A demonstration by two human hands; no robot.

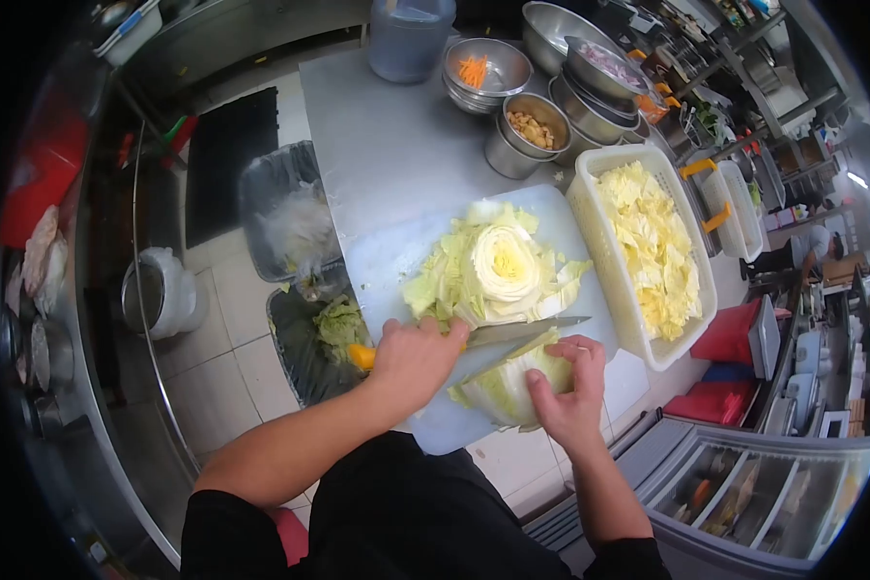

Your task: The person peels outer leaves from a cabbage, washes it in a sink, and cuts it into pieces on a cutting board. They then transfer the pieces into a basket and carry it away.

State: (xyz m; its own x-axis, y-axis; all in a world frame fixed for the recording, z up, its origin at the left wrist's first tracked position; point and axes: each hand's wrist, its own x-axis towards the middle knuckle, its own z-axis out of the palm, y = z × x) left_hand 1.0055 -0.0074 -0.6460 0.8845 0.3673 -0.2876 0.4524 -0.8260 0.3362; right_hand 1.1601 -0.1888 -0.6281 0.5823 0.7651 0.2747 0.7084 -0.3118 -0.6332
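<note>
My left hand (418, 360) is wrapped round the yellow-handled knife (361, 357), its blade pointing right across the white cutting board (382, 237). Just beyond the blade stands a large cut cabbage section (507, 266), round cut face up, with loose leaf pieces around it. Nearer to my body, a smaller cabbage piece (501, 389) lies at the board's near edge. My right hand (570, 385) grips that piece from the right, thumb and fingers spread over it. Part of the knife handle is hidden under my left hand.
A white basket (630, 324) of cut cabbage leaves stands right of the board. Behind are metal bowls with carrot strips (473, 71) and brown chunks (531, 130), and a plastic container (409, 39). Lined bins (259, 208) sit at left. A person (810, 253) stands far right.
</note>
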